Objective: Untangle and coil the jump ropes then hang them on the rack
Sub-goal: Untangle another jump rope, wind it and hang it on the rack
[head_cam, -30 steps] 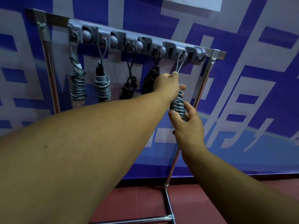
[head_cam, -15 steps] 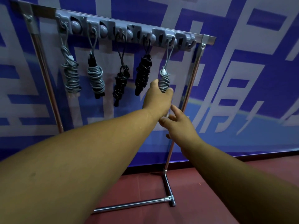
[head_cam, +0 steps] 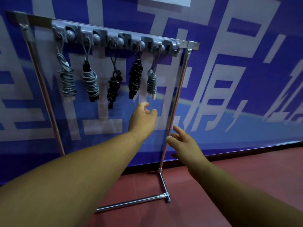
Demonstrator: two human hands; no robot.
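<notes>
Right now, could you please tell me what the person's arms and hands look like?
Both are bare: the left hand and right hand wear no gloves, and no sleeve, watch or bracelet shows anywhere up to the frame's edge.

Five coiled jump ropes (head_cam: 114,86) are hanging side by side from the hook bar (head_cam: 80,32) atop the rack (head_cam: 41,20), which is standing on the floor (head_cam: 246,169) before a banner (head_cam: 229,79); the rightmost rope (head_cam: 151,83) is hanging just left of the right post (head_cam: 177,95).

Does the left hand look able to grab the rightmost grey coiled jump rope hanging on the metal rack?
Probably yes. The left hand is open just below the rightmost grey coiled jump rope, with nothing between them.
</notes>
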